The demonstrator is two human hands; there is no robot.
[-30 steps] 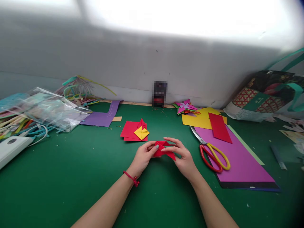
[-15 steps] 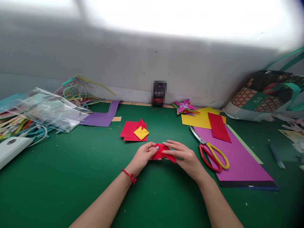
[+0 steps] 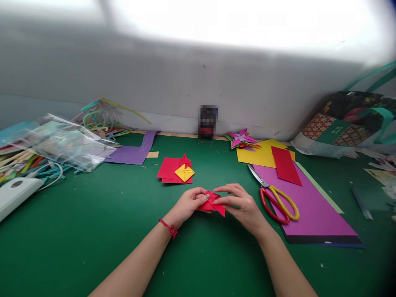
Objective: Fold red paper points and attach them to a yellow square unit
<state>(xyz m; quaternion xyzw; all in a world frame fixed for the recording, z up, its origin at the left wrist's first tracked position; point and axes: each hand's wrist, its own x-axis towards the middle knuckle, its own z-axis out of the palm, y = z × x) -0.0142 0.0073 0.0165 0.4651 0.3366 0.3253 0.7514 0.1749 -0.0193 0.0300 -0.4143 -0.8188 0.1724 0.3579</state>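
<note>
A small folded red paper piece (image 3: 213, 203) lies on the green table (image 3: 93, 231) between both my hands. My left hand (image 3: 188, 205), with a red string bracelet at the wrist, pinches its left side. My right hand (image 3: 239, 204) pinches the right side, fingers curled over the fold. Just beyond, a red paper square (image 3: 168, 170) carries a folded yellow piece (image 3: 184, 173) and a small folded red piece (image 3: 185, 160).
Scissors (image 3: 275, 198) with red and yellow handles lie on a magenta sheet (image 3: 309, 210) to the right, beside yellow paper (image 3: 258, 156) and a red strip (image 3: 285, 166). A paper pinwheel (image 3: 241, 139) sits by the wall. Plastic bags of strips (image 3: 55, 142) fill the left; a patterned bag (image 3: 346, 123) stands far right.
My hands have closed in on the red piece, which now looks smaller and more tightly folded. My right fingers curled down over it.
</note>
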